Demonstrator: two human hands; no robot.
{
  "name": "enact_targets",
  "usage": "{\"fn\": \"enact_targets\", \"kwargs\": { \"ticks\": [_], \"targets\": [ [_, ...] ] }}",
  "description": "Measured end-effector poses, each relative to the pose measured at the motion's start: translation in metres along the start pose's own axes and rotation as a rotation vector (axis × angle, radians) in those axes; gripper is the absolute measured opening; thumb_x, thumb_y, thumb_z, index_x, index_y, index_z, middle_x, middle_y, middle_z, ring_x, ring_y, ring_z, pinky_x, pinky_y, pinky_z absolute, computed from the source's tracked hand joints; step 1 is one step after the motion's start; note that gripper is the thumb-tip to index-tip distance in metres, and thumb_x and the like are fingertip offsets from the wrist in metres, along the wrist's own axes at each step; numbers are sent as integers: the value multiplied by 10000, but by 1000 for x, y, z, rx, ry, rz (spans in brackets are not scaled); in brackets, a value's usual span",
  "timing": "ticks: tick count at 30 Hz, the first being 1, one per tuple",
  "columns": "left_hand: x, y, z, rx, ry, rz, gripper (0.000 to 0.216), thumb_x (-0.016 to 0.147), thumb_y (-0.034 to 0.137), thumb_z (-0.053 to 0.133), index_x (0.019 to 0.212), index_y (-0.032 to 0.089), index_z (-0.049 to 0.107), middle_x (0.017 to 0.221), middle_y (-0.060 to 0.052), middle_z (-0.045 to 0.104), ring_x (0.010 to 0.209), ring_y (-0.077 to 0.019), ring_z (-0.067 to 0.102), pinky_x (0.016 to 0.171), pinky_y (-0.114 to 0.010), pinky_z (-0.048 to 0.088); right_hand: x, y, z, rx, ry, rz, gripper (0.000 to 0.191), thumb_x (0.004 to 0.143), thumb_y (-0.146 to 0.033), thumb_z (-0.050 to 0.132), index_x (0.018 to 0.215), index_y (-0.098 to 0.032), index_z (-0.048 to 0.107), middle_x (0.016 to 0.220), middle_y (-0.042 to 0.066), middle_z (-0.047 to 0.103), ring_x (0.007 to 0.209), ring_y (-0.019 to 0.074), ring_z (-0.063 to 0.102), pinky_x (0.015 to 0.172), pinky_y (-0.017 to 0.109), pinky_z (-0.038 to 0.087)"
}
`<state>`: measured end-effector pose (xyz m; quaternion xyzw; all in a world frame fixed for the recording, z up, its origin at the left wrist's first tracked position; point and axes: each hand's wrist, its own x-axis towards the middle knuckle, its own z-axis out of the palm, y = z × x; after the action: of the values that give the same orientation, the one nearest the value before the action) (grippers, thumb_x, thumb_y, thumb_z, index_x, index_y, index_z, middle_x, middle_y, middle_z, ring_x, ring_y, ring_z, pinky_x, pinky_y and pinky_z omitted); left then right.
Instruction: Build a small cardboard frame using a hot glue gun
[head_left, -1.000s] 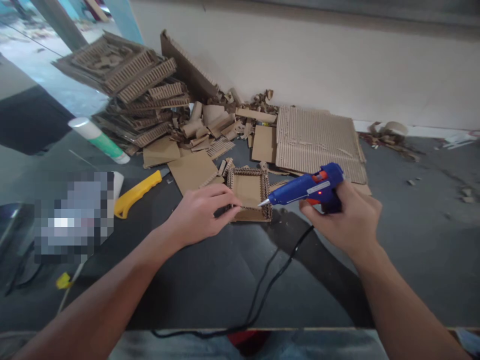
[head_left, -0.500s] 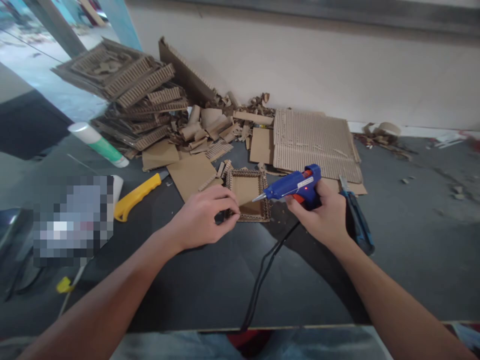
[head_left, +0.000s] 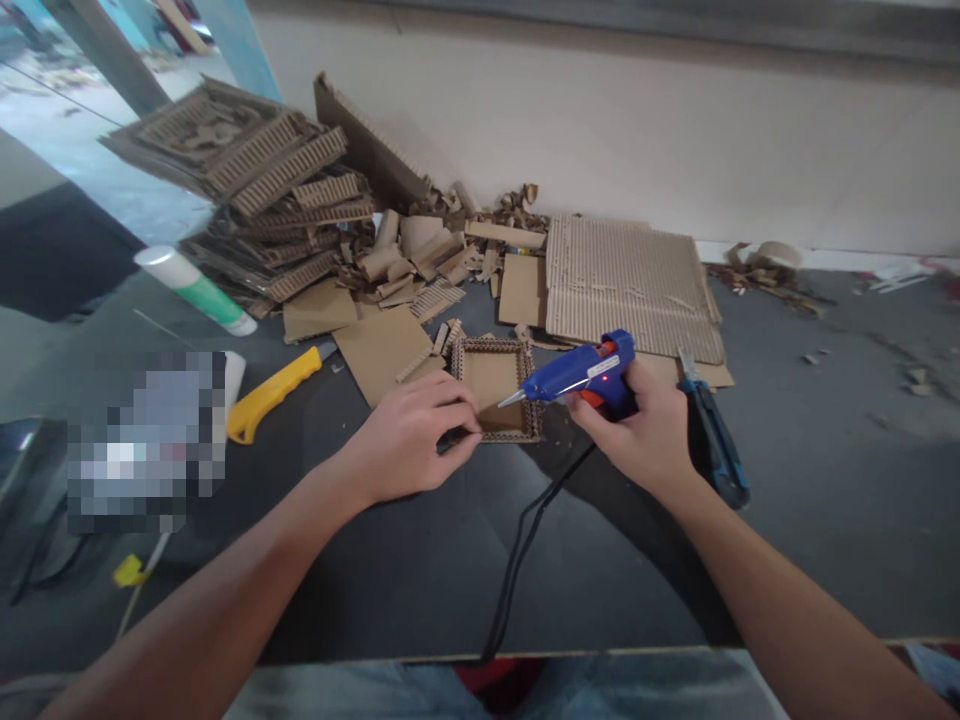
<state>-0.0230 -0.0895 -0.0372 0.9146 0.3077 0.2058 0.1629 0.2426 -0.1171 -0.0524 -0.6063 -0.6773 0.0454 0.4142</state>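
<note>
A small square cardboard tray [head_left: 496,386] with corrugated rim strips lies on the dark table. My left hand [head_left: 409,435] is closed, pinching the tray's near left corner. My right hand [head_left: 637,430] grips a blue hot glue gun [head_left: 581,372] whose red light is lit. Its metal nozzle points left and down over the inside of the tray, near my left fingertips. The gun's black cord [head_left: 525,545] trails toward me across the table.
A blue utility knife [head_left: 714,430] lies right of my right hand and a yellow one [head_left: 271,392] at left. Stacked corrugated cardboard [head_left: 255,190], scraps and a large sheet [head_left: 630,285] fill the back. A white-green tube [head_left: 196,288] lies at far left.
My right hand has carried the glue gun leftward, bringing the nozzle from the tray's right rim to over its inside. The blue knife came into sight. My left hand stayed on the corner.
</note>
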Motion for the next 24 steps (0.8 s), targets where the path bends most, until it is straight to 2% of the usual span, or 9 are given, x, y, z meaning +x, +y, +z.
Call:
{"fn": "enact_targets", "kwargs": {
  "ticks": [14,24],
  "targets": [
    [1,3,2,67,-44,-39,146,899,199,532,781,166,611,967,-70,652,1004,-226,557,863,-346,489,-3,-3,4,-7,-64,-8,245,756,-402,699,768,-196,565,520,-64,449,450,88,382,438,232,331],
    [1,2,0,41,-69,-58,136,900,201,528,806,164,619,955,-79,643,1011,-234,543,878,-362,487,-5,-3,6,-17,-77,-19,258,758,-415,698,821,-186,600,537,-57,476,460,92,402,449,230,353]
  ]
}}
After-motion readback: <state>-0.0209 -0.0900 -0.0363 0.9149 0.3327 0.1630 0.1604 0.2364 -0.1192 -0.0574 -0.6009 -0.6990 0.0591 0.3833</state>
